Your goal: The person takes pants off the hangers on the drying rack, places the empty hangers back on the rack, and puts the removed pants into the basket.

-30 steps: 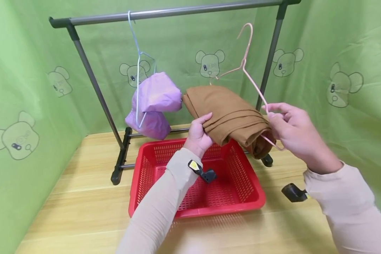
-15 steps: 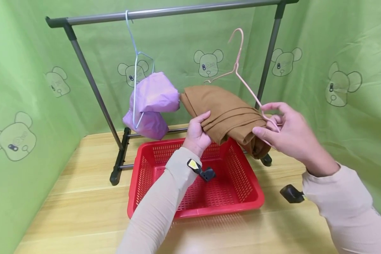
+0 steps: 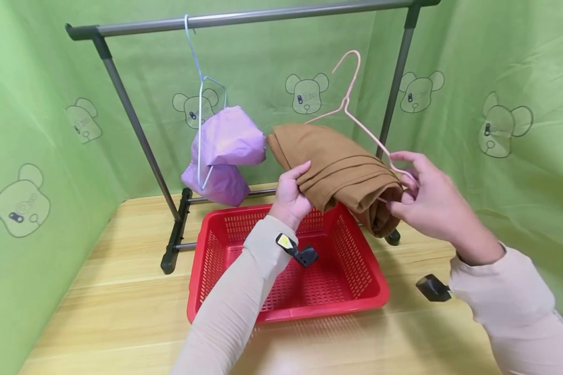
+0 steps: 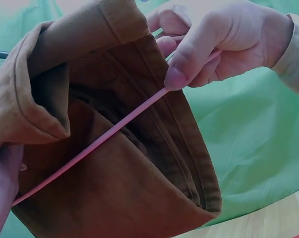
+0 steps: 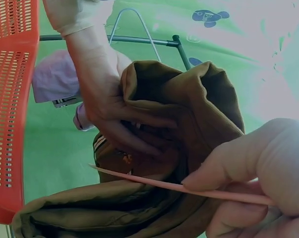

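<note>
A folded brown garment (image 3: 330, 156), which looks like trousers, is held above the red basket by my left hand (image 3: 291, 200). The left thumb lies on top of the cloth and the fingers are underneath, as the right wrist view shows. My right hand (image 3: 433, 203) pinches a pink clothes hanger (image 3: 370, 133) at its right corner. The hanger's hook points up, apart from the rail. In the left wrist view the hanger's bottom bar (image 4: 114, 130) runs across under the draped brown cloth (image 4: 139, 188). The hanger's left end is hidden behind the garment.
A clothes rack with a grey rail (image 3: 286, 14) stands behind. A blue hanger (image 3: 199, 114) with a purple garment (image 3: 232, 140) hangs at its left. The red basket (image 3: 328, 312) stands on the wooden table (image 3: 122, 312). Green curtains (image 3: 511, 208) enclose the sides and back.
The pink hanger has moved left and down a little. My right fingers have shifted their hold around its right corner. The left hand and the garment have stayed nearly still.
</note>
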Tool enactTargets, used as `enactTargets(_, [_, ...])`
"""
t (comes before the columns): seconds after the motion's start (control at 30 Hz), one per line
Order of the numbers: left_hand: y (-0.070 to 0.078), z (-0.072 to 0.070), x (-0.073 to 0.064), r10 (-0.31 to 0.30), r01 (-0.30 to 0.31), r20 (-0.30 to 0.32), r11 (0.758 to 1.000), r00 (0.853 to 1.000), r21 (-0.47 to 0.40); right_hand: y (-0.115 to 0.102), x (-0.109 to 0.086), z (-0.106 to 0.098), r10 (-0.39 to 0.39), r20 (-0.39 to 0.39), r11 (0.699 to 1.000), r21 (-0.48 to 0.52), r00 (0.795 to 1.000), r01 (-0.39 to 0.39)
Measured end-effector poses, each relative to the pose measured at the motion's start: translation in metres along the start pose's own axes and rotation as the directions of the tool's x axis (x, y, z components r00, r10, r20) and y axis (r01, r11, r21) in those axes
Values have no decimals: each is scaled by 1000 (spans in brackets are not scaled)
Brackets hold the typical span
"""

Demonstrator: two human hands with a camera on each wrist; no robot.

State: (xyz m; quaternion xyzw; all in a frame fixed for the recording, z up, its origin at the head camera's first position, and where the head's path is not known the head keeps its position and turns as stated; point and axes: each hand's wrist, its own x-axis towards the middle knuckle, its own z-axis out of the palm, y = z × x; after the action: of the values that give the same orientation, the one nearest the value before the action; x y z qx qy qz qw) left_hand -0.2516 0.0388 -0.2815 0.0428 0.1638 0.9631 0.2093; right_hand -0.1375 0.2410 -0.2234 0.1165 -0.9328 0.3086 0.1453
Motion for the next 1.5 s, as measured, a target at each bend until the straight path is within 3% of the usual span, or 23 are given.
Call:
enactTargets(0.13, [0, 1, -1, 3, -3, 4, 1000, 1000, -2, -1, 0, 2, 18, -21, 997, -69, 1000, -19])
enactTargets(0.33, [1, 5, -3, 5, -5, 32, 1000, 999, 9, -1, -1, 4, -38, -51, 993, -114, 998, 32])
enactTargets(0.9, [1, 11, -4, 6, -9, 85, 999, 996, 42, -1, -3, 9, -25, -128, 988, -157, 991, 5])
enactTargets(1.33, [0, 13, -5, 26, -31, 90, 998, 996, 52, 2, -4, 10, -6, -108, 987, -161, 994, -12])
enactTargets(1.5, [0, 13, -6, 28, -33, 93, 998, 995, 47, 4, -4, 11, -43, -108, 984, -178, 993, 23])
